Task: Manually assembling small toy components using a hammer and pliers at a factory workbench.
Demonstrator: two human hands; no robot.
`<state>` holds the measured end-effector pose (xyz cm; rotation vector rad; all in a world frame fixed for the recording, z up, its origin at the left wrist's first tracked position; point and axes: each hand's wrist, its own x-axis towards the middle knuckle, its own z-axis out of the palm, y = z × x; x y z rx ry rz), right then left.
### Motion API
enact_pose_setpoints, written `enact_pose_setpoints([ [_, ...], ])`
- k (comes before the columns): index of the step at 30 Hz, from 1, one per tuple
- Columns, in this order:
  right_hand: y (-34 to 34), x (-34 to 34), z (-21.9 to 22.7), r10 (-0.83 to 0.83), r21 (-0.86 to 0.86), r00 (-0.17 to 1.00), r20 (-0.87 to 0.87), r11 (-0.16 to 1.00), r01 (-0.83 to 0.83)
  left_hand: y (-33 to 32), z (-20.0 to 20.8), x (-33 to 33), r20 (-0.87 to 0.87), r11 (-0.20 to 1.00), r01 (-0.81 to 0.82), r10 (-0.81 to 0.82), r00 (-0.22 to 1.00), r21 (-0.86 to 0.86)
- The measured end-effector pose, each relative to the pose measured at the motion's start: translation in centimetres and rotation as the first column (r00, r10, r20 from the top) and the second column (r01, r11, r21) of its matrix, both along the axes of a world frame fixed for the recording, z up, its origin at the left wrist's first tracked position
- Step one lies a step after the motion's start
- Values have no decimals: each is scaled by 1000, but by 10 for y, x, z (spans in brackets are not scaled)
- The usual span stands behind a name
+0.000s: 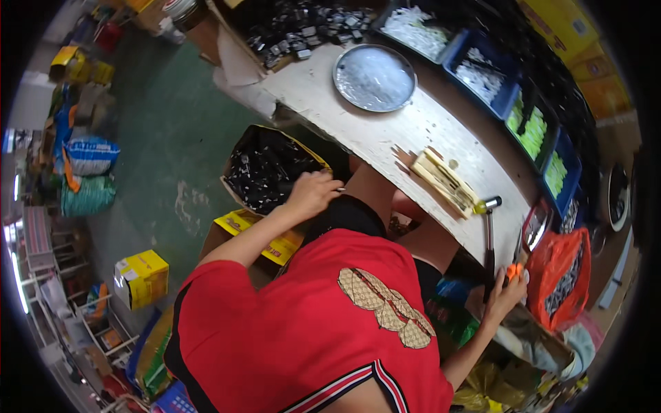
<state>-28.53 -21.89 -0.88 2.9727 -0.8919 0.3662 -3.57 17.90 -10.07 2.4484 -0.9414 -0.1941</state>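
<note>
My left hand is above my lap, beside a carton lined with a black bag that holds small pale bits. Its fingers are curled together, and a small shiny tip shows at them; the thing itself is too small to name. At the bench's right end my right hand is closed around an orange-handled tool with a thin metal shaft. Right beside that hand stretches the dark handle of a hammer with a yellow-green head. A cream-coloured slotted block fixture lies on the bench near the hammer head.
On the pale bench stands a round metal tray of small clear parts. Blue bins with white and green pieces line the far side. A red plastic bag of small metal parts is at the right. Yellow cartons stand on the green floor.
</note>
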Motion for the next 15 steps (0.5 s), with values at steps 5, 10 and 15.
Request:
enact_pose_setpoints([
  [5, -5, -5, -13, 0, -247, 997, -75, 969, -18, 101, -56, 20, 276, 956, -153, 81, 958, 252],
  [10, 0, 11, -6, -41, -248, 994, -104, 969, 14, 152, -99, 77, -87, 722, -692, 691, 717, 31],
  [15, 2, 14, 5, -153, -206, 976, -153, 971, 120, 211, -161, 106, -32, 535, -809, 838, 545, 245],
])
